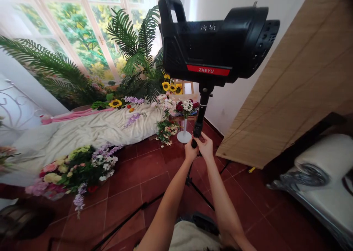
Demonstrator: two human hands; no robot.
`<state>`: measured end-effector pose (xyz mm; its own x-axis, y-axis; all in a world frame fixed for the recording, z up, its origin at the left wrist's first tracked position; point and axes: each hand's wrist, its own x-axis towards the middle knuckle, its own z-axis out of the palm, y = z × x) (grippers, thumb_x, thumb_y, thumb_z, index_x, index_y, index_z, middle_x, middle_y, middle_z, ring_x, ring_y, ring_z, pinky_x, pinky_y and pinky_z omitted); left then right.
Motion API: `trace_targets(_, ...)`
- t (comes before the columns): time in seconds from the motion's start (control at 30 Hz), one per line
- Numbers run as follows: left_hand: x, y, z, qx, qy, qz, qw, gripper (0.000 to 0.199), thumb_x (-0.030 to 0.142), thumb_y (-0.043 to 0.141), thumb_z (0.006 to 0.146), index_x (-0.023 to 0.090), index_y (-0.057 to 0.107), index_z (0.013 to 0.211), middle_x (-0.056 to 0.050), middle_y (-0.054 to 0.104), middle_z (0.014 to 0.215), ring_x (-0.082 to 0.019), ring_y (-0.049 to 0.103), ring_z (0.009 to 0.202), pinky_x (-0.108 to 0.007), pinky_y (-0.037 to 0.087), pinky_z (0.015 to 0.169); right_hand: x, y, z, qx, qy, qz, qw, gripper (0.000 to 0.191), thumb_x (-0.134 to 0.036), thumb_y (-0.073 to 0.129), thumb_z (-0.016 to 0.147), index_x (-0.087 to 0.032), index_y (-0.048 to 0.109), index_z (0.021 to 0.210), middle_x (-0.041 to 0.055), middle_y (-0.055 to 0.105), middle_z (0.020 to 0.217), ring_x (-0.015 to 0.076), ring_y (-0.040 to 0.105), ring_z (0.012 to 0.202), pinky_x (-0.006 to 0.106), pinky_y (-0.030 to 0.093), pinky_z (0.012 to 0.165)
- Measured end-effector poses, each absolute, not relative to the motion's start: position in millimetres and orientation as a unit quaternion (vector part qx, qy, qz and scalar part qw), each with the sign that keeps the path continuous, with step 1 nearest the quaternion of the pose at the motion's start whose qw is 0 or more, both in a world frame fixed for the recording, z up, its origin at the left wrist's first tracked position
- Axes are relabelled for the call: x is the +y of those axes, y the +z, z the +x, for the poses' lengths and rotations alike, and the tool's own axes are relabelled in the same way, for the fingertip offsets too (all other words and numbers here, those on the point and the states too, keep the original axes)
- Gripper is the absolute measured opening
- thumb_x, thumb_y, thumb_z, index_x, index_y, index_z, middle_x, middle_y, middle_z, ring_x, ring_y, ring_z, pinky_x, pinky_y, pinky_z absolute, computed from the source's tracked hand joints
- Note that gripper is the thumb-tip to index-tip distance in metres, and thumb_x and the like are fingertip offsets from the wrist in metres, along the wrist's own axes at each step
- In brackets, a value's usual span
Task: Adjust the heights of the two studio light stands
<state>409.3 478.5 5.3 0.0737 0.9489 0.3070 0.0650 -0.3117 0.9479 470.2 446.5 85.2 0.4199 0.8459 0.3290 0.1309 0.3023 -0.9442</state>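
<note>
A black studio light [212,47] with a red ZHEYU label sits high in front of me, on top of a black light stand [202,113]. Lower on the pole, just under a dark joint, my left hand [191,151] is closed around the stand from the left. My right hand [206,147] grips the same spot from the right, its thumb and fingers pressed on the joint. The fingertips meet close together, so part of the grip is hidden. Below my hands the stand's legs [202,195] spread over the tiled floor.
Left is a draped bed [110,128] with flower bunches [79,166]. Palm leaves [124,34] rise by the window. Behind the stand is a white pedestal [184,136] with flowers. Right are a leaning woven panel [264,96] and a cream armchair [325,159]. A black pole [124,221] crosses the floor.
</note>
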Motion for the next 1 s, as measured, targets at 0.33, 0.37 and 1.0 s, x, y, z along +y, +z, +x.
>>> trace_targets(0.33, 478, 2, 411, 0.448, 0.515, 0.613, 0.398, 0.022, 0.036, 0.059, 0.073, 0.016, 0.060, 0.082, 0.001, 0.057, 0.063, -0.012, 0.052, 0.056, -0.023, 0.043, 0.058, 450, 156, 474, -0.506, 0.186, -0.493, 0.682, 0.043, -0.038, 0.068, 0.072, -0.015, 0.068, 0.107, 0.0072, 0.069, 0.105, 0.0221, 0.062, 0.099, 0.035, 0.046, 0.094)
trace_targets(0.37, 477, 2, 411, 0.452, 0.513, 0.613, 0.397, 0.024, 0.039, 0.059, 0.074, 0.016, 0.060, 0.078, 0.001, 0.056, 0.061, -0.013, 0.052, 0.055, -0.023, 0.043, 0.057, 451, 161, 475, -0.514, 0.194, -0.485, 0.681, 0.042, -0.039, 0.068, 0.072, -0.014, 0.069, 0.106, 0.0074, 0.069, 0.104, 0.0220, 0.062, 0.098, 0.035, 0.046, 0.093)
trace_targets(1.0, 478, 5, 411, 0.466, 0.490, 0.599, 0.429, 0.039, 0.054, 0.058, 0.072, 0.017, 0.053, 0.061, 0.001, 0.052, 0.054, -0.013, 0.052, 0.054, -0.023, 0.042, 0.054, 438, 174, 484, -0.585, 0.144, -0.495, 0.627, 0.042, -0.044, 0.064, 0.076, -0.016, 0.066, 0.107, 0.0064, 0.068, 0.107, 0.0216, 0.061, 0.100, 0.034, 0.044, 0.094)
